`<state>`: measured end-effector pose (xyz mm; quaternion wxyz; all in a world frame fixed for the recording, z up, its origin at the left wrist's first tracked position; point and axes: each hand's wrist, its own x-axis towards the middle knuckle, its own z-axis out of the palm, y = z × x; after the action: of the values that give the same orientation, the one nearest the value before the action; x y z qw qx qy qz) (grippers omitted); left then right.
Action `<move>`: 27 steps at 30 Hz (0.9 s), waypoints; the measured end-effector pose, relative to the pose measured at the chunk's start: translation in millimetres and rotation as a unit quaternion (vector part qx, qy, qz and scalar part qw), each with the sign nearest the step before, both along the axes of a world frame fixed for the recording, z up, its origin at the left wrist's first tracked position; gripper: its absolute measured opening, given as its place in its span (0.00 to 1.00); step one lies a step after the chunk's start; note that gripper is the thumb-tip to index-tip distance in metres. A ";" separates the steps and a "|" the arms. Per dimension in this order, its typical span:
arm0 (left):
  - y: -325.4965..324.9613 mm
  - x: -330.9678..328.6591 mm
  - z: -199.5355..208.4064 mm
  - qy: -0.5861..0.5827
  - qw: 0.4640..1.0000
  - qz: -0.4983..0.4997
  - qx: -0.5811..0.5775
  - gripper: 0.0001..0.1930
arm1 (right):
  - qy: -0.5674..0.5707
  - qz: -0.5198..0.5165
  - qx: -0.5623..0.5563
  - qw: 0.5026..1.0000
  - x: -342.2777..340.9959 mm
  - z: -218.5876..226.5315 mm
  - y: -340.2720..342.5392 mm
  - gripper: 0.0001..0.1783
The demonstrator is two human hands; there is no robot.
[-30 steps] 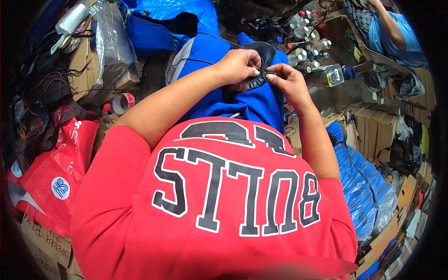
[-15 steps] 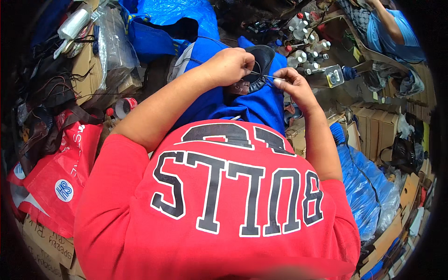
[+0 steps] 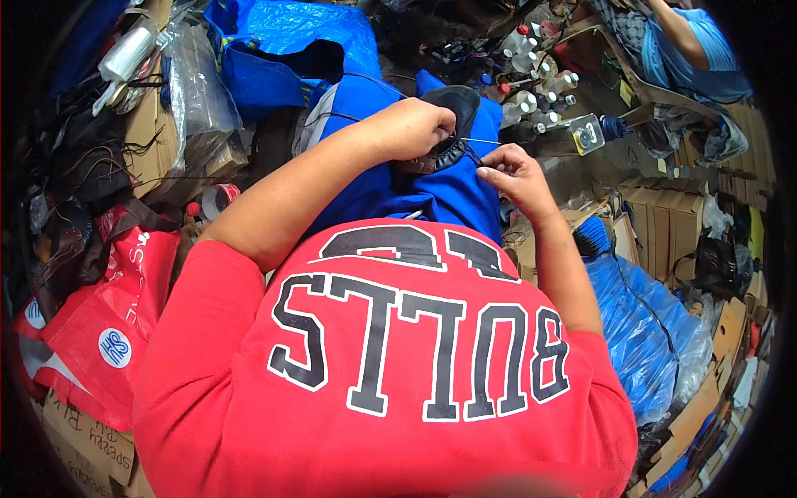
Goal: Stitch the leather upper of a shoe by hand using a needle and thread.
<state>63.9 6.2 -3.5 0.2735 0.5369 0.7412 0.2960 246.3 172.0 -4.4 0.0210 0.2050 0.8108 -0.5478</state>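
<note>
A dark shoe [image 3: 457, 101] with a black sole and brown leather lies across my lap, on blue trousers [image 3: 365, 187]. My left hand [image 3: 419, 129] is curled closed over its opening. From beside those fingers a thin metal needle [image 3: 481, 141] points right; whatever else lies inside that grip is hidden. My right hand [image 3: 516, 177] is just right of the shoe, thumb and fingertips pinched together. A dark cord [image 3: 475, 154] runs from the shoe's edge to this pinch. Another length of black cord [image 3: 374, 80] trails over the trousers at the left.
Several bottles [image 3: 540, 83] stand beyond my right knee, near a clear square container [image 3: 586, 135]. To the right lie a blue plastic bundle [image 3: 639, 324] and cardboard [image 3: 660, 220]. A red bag [image 3: 108, 324] sits at left. Another person's arm [image 3: 682, 33] shows top right.
My right hand has come off the needle and moved slightly down, now pinching at the cord. My left hand has lowered a little towards the shoe, which shows more of its sole.
</note>
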 end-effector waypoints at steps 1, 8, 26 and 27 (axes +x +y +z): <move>1.9 -0.1 0.5 -0.003 1.000 -0.003 0.003 0.09 | 0.011 -0.007 0.004 1.000 1.8 -1.1 1.3 0.09; -1.2 -2.0 -2.2 -0.004 1.000 -0.008 0.000 0.08 | 0.112 0.024 0.066 0.991 -5.2 37.0 15.8 0.05; -6.7 -10.7 -1.7 0.033 0.998 -0.058 0.011 0.06 | 0.027 0.265 0.516 0.814 -49.6 40.2 -10.8 0.05; -11.1 -13.0 -2.7 0.042 0.997 -0.061 0.029 0.06 | 0.047 0.267 0.506 0.819 -50.8 36.9 -7.6 0.04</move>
<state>50.9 -4.9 -6.2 0.2438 0.6006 0.7091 0.2775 195.5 164.4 32.5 0.0213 -0.0640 0.9968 -0.0427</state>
